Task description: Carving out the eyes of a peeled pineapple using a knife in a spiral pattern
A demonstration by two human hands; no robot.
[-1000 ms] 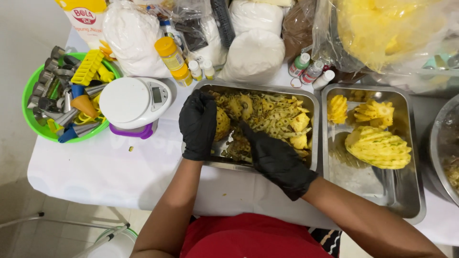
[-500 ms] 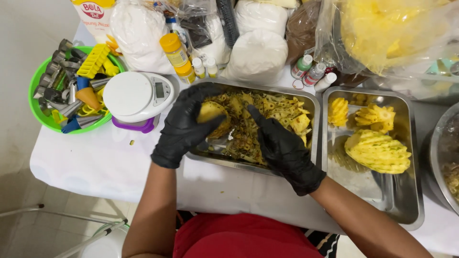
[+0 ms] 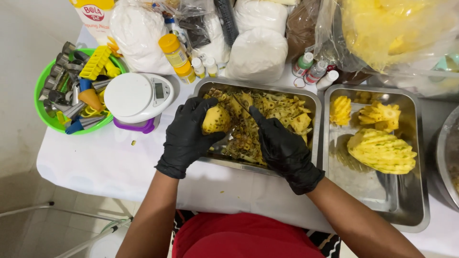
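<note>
Black-gloved left hand (image 3: 188, 136) clamped on yellow peeled pineapple piece (image 3: 215, 119) above steel tray of peelings (image 3: 306, 102); black-gloved right hand (image 3: 282, 143) closed around thin knife (image 3: 237, 102), blade against the fruit; white-clothed table (image 3: 91, 162) beneath.

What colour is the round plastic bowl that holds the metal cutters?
Bright green round plastic bowl; the head view shows it best.

Left hand (image 3: 187, 136) grips a pineapple piece (image 3: 215, 119) — right hand (image 3: 282, 145) beside it, over the peel tray (image 3: 313, 102).

shiny metal tray (image 3: 267, 168), matt white tablecloth (image 3: 95, 167)
</note>
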